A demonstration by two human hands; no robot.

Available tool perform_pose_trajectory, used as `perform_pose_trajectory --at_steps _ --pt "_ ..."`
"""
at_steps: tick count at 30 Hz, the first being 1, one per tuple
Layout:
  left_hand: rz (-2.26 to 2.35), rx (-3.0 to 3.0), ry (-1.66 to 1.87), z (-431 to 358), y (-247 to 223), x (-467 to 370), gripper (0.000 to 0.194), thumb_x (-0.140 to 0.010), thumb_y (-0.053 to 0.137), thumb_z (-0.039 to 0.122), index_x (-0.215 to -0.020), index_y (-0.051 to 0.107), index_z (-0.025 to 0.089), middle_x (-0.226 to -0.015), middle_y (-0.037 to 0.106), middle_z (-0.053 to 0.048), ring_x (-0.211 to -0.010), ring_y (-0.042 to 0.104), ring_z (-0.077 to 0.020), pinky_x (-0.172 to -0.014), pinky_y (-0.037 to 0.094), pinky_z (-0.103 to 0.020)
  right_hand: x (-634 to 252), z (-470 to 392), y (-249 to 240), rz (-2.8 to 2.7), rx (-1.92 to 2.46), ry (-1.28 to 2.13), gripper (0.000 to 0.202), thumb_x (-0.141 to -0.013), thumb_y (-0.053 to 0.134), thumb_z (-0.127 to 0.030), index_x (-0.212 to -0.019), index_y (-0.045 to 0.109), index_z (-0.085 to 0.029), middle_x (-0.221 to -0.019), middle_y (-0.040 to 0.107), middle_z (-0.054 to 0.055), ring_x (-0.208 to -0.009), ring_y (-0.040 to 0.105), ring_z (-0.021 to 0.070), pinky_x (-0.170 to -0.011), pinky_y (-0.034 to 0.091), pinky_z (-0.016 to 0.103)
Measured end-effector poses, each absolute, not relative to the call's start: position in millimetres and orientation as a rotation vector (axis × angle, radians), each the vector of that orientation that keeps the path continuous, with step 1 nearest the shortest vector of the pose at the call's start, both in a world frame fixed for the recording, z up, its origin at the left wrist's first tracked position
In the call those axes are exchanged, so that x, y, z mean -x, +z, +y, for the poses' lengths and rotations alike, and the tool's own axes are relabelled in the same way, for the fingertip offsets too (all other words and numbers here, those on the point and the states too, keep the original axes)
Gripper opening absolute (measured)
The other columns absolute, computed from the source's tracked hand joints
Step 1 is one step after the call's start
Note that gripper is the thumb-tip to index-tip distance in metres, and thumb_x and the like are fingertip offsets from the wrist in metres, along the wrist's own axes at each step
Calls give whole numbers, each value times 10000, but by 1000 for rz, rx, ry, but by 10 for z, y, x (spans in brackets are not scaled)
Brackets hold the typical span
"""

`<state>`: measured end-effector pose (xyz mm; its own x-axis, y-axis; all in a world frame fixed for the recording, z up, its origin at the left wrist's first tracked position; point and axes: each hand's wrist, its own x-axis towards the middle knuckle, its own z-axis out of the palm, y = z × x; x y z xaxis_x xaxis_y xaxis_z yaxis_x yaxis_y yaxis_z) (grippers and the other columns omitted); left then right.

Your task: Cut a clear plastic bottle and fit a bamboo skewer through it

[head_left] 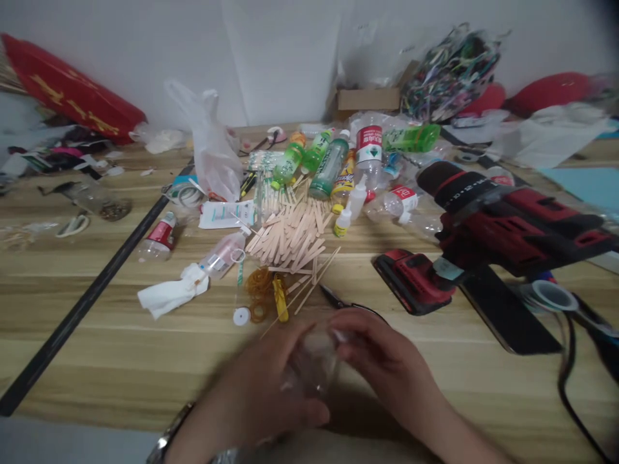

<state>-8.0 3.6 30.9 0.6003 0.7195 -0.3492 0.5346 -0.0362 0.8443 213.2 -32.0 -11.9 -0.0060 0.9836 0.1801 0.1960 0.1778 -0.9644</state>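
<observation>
At the table's front edge my left hand (271,380) is wrapped around a clear plastic bottle (314,361), blurred by motion. My right hand (382,364) has its fingers curled in at the bottle's upper right side. Whether something small is also pinched there I cannot make out. Just beyond the hands lie scissors (353,305), partly hidden by my right hand. A yellow craft knife (280,298) and a bundle of rubber bands (258,283) lie ahead of my left hand, near a small white disc (242,316).
A pile of wooden sticks (294,235) spreads mid-table, with several drink bottles (329,169) behind. To the right stand a red and black cordless drill (512,219) and a phone (507,312). A dark metal bar (97,296) runs along the left, near a white plastic bag (215,148).
</observation>
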Motion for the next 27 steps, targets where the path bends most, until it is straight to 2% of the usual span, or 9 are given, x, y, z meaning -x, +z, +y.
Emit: perform_pose_trajectory --at_steps 4,7,9,12,14,18,22,25,27 --pt "1095 -1696 152 24 293 -3 764 -692 771 268 -1421 546 291 -1381 648 -65 -1210 600 -298 -1091 432 -441 -2325 -451 -373 -1577 1418 934 349 -939 643 -311 -1283 672 -264 -1132 746 70 -947 725 213 -791 601 303" --pt "1158 -1494 163 82 238 54 717 -727 728 310 -1409 520 243 -1225 705 -64 -1046 658 -260 -957 506 -393 -2524 -432 -564 -1853 1621 528 346 -940 574 -250 -1250 699 -158 -1161 712 164 -1088 671 331 -950 561 488" --pt "1128 -1359 182 143 184 81 708 -741 724 367 -1396 504 213 -1132 718 -58 -986 666 -246 -881 523 -364 -2567 -392 -636 -2031 1724 388 406 -906 520 -129 -1275 687 -118 -1142 694 199 -1084 662 370 -923 559 536" --pt "1061 -1253 203 229 88 82 687 -776 724 419 -1389 494 214 -1066 716 -41 -961 666 -229 -803 514 -328 -2523 -342 -634 -2193 1901 465 569 -823 429 16 -1326 652 -132 -1064 693 193 -939 706 344 -750 592 456" --pt "1039 -1245 242 272 33 70 639 -807 728 424 -1377 514 228 -1063 711 -29 -955 658 -211 -807 503 -317 -2515 -347 -580 -2211 1953 533 531 -809 434 13 -1257 671 -144 -1039 696 178 -850 719 301 -707 582 394" --pt "988 -1244 299 335 -19 34 668 -796 768 465 -1375 532 229 -1100 696 -38 -981 638 -210 -842 499 -327 -2687 -508 -445 -1940 1738 872 381 -890 489 -168 -1258 583 -185 -1039 705 104 -877 702 220 -777 562 309" --pt "938 -1191 298 394 -13 -39 856 -758 793 482 -1492 410 264 -1174 676 -45 -1049 632 -231 -874 501 -348 -2846 -777 -334 -1482 1697 1047 390 -895 616 -381 -1257 543 -257 -811 632 -6 -710 621 176 -647 519 249" --pt "935 -1207 221 412 30 -123 843 -769 771 483 -1495 408 255 -1142 684 -42 -995 638 -221 -860 489 -347 -2790 -920 -266 -1301 1728 1069 522 -806 737 -380 -1280 548 -272 -767 600 -31 -669 595 167 -614 506 240" --pt "933 -1242 161 403 70 -177 824 -758 764 492 -1471 430 248 -1115 686 -36 -937 633 -208 -818 484 -333 -2708 -971 -241 -1261 1707 1126 592 -764 746 -342 -1320 557 -259 -885 680 14 -779 660 200 -681 547 270"
